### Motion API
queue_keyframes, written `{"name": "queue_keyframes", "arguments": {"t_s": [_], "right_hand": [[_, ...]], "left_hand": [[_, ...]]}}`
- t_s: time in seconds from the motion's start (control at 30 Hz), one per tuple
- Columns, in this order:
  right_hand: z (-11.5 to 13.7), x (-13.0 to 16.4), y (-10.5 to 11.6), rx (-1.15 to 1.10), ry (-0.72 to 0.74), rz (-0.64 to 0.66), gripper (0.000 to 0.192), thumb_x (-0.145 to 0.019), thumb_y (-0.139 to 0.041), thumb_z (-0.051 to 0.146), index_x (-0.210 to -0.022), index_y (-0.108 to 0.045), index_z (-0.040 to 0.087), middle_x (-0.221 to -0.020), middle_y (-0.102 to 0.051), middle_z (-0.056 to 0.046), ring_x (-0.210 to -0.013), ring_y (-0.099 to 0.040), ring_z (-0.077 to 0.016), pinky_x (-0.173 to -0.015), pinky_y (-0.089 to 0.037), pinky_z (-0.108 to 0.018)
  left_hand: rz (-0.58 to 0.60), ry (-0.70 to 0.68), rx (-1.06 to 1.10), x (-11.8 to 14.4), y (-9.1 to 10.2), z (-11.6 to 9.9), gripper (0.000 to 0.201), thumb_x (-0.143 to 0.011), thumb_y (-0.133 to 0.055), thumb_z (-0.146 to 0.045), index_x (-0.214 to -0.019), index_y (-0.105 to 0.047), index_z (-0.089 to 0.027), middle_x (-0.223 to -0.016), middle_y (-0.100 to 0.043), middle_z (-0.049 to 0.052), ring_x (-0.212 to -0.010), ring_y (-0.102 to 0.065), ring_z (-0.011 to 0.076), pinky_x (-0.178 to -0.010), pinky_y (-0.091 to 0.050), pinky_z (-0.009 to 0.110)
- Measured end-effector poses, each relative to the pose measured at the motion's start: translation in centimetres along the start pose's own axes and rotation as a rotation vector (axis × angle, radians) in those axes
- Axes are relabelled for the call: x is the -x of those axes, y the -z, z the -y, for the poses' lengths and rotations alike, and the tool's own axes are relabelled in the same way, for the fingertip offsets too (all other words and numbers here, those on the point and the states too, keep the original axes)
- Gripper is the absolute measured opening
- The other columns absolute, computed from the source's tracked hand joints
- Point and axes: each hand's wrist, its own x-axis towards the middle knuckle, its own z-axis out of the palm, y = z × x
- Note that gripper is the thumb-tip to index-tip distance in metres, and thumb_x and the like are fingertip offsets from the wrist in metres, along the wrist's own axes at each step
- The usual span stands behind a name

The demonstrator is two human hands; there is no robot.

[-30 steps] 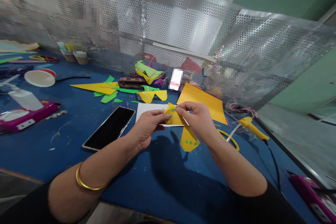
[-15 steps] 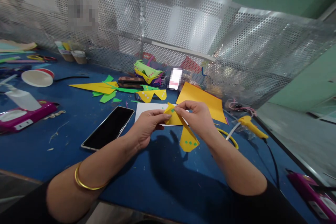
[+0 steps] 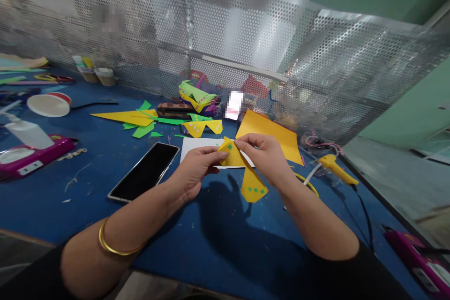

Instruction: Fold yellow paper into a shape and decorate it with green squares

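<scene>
Between my two hands is a folded yellow paper cutout (image 3: pixel 253 180) with small green dots, one wing hanging down to the right. My left hand (image 3: pixel 197 166) pinches its left part between thumb and fingers. At the upper edge, the fingertips of my right hand (image 3: pixel 263 153) are pressed together against the paper, beside a single green dot. Whether they also hold a tiny piece cannot be made out. Below the cutout lies a white sheet (image 3: pixel 190 146) with a small green speck. Behind it rests another yellow paper mask shape (image 3: pixel 197 129) with pale dots.
A phone (image 3: pixel 146 171) lies left of my hands on the blue table (image 3: pixel 168 253). An orange-yellow sheet (image 3: pixel 274 133) and a yellow glue gun (image 3: pixel 337 168) are to the right. Green scraps (image 3: pixel 144 130), finished-looking masks (image 3: pixel 197 96) and a lit phone (image 3: pixel 234 104) are behind, before a perforated metal screen (image 3: pixel 239 28).
My right fingertips have shifted slightly right along the paper's upper edge, leaving the green dot there more exposed. My left hand keeps its pinch in nearly the same place.
</scene>
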Motion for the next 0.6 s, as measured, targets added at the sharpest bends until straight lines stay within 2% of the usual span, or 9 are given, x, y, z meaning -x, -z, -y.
{"name": "queue_keyframes", "arguments": {"t_s": [0.23,0.37,0.6], "right_hand": [[-0.6,-0.1,-0.8,-0.135,-0.05,0.028,0.021,-0.071,-0.071,0.034,-0.083,-0.069,0.018,-0.075,-0.071,-0.003,-0.069,-0.064,-0.0162,-0.067,-0.05,-0.032],[-0.8,0.0,-1.1,-0.111,-0.051,0.014,0.025,-0.071,-0.069,0.033,-0.092,-0.066,0.018,-0.074,-0.071,-0.002,-0.068,-0.063,-0.0161,-0.063,-0.049,-0.03],[-0.5,0.0,-1.1,-0.173,-0.078,-0.005,0.03,-0.073,-0.068,0.039,-0.095,-0.065,0.018,-0.071,-0.07,-0.001,-0.061,-0.061,-0.0151,-0.058,-0.046,-0.029]], "left_hand": [[-0.015,0.006,-0.002,0.1,-0.1,-0.1,0.027,-0.051,-0.086,-0.026,-0.075,-0.077,-0.017,-0.076,-0.071,0.004,-0.065,-0.056,0.0123,-0.059,-0.037,0.024],[-0.02,0.005,-0.014,0.1,-0.2,0.0,0.026,-0.052,-0.085,-0.029,-0.074,-0.077,-0.017,-0.075,-0.071,0.004,-0.064,-0.055,0.012,-0.058,-0.037,0.024],[-0.02,-0.014,-0.038,0.1,0.0,0.2,0.026,-0.054,-0.085,-0.029,-0.075,-0.077,-0.017,-0.077,-0.072,0.005,-0.065,-0.057,0.0135,-0.058,-0.038,0.024]]}}
